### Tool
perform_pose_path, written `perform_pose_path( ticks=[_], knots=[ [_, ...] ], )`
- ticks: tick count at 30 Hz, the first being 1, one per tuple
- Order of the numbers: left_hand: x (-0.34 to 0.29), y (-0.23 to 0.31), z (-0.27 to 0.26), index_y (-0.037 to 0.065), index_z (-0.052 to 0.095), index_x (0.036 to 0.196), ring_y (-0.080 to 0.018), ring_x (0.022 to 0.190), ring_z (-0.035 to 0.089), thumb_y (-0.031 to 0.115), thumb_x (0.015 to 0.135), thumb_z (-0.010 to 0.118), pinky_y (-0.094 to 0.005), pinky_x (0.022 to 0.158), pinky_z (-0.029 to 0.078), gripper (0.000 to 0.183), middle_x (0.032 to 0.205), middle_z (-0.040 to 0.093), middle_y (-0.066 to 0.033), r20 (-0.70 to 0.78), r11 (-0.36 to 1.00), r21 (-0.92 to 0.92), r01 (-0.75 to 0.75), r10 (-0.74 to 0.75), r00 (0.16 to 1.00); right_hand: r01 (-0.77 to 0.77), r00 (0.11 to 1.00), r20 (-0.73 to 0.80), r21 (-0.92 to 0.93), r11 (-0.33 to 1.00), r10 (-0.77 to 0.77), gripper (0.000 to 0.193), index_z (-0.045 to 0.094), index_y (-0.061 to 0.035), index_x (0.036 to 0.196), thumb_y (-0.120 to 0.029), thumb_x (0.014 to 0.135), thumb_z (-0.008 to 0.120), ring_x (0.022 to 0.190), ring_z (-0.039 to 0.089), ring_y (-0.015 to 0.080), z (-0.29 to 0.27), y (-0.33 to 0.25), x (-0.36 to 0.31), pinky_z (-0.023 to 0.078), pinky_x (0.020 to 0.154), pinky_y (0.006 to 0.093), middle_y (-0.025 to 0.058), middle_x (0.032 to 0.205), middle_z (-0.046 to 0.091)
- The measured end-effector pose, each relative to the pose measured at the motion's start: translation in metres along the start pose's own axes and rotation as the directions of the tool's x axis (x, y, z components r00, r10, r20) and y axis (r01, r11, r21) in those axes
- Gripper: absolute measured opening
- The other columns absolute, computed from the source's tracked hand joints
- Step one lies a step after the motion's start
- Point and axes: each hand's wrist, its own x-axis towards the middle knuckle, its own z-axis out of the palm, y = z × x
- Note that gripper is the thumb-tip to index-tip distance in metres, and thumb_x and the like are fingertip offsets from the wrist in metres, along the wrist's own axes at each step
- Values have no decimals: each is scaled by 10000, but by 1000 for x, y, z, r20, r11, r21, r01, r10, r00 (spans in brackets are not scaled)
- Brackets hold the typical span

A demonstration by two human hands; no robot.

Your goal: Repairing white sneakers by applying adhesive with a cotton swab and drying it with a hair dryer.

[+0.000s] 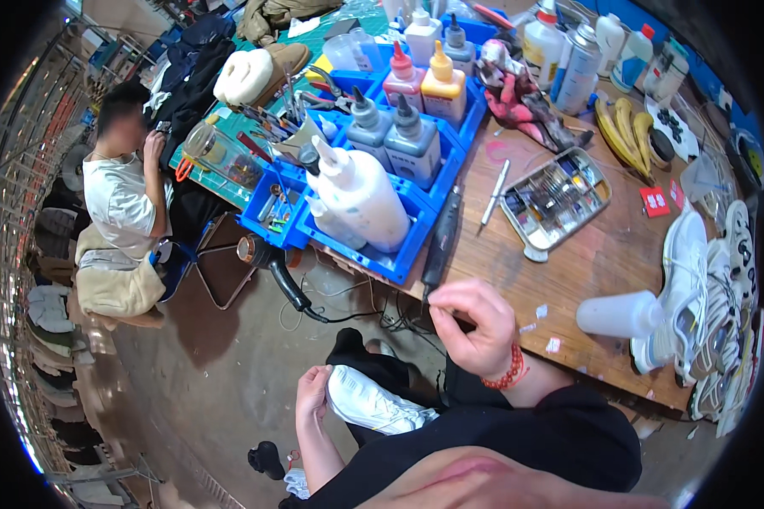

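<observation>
The left hand (312,397) grips a white mesh sneaker (373,405) on the lap; the right hand (475,327) pinches the tip of a black pen-shaped rotary tool (441,240) at the wooden worktop (586,271) edge. The tool could roll off, judging by its overhang.

1. Two small red square labels (655,201) lie on the wooden bench beside the bananas;
2. a white bottle (542,40) at the bench's far edge carries a pale label; a grey spray can (579,68) stands just beside it, print too small to tell.
</observation>
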Motion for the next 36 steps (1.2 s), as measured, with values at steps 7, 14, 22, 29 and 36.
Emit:
perform_pose_path(
  ticks=[7,14,22,29,36],
  knots=[
    [39,18,41,27,643,882,-86,617,549,212,933,675,-246,555,445,194,745,624,-7,37,990,121,78,-83,996,-214,968,137,2,977,212,122,671,-7,866,44,765,718,616,608,167,0,3,-5,463,551,254,96,786,654],
    [69,23,69,19,645,881,-71,629,538,219,907,712,-232,548,425,212,749,614,10,86,984,124,129,-140,986,-243,954,181,-8,970,240,117,665,-15,824,21,735,733,499,560,168,1,14,-5,401,479,249,81,639,617],
    [84,16,70,29,639,881,-75,615,544,203,904,694,-239,549,441,184,740,610,10,183,986,84,147,-160,970,-285,948,106,-146,947,301,88,644,4,816,37,754,697,513,527,126,8,14,-15,383,489,243,69,629,589],
    [82,-5,64,29,630,896,-66,661,536,198,890,702,-231,587,436,184,769,606,11,141,996,62,61,-69,988,-365,930,-41,-228,903,366,74,575,21,868,-29,914,606,547,485,93,16,14,-24,407,532,226,72,723,561],
    [82,-13,51,23,633,929,-66,704,532,181,917,684,-221,643,441,167,791,598,19,188,1000,-4,-6,6,982,-373,928,-84,-161,914,364,89,575,11,864,-36,937,594,524,466,84,26,15,-19,426,534,220,50,687,540]
  ],
)
